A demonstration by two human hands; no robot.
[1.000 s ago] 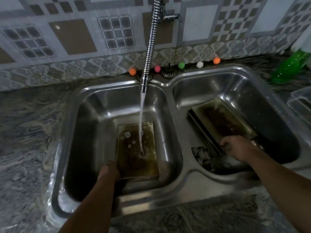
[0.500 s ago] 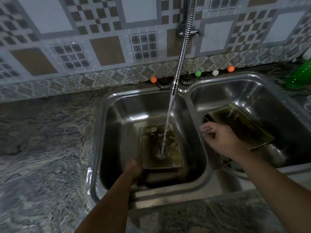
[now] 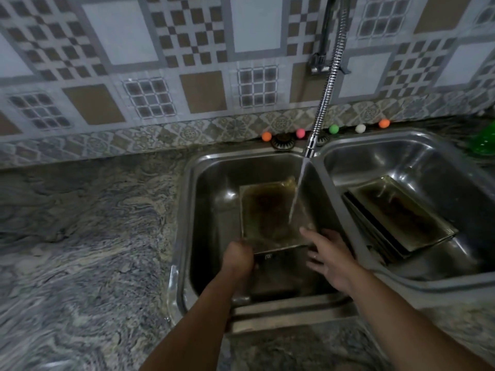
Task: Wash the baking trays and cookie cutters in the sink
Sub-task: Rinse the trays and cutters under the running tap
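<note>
Two hands now over left basin: left hand (image 3: 238, 257) clenched on stained rectangular metal baking tray (image 3: 270, 212) under running water; right hand (image 3: 328, 257), crossed from right basin, fingers released beside tray; scrubbing likely next

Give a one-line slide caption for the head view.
Left hand grips a stained baking tray under running water in the left basin; open right hand reaches its near edge.
</note>
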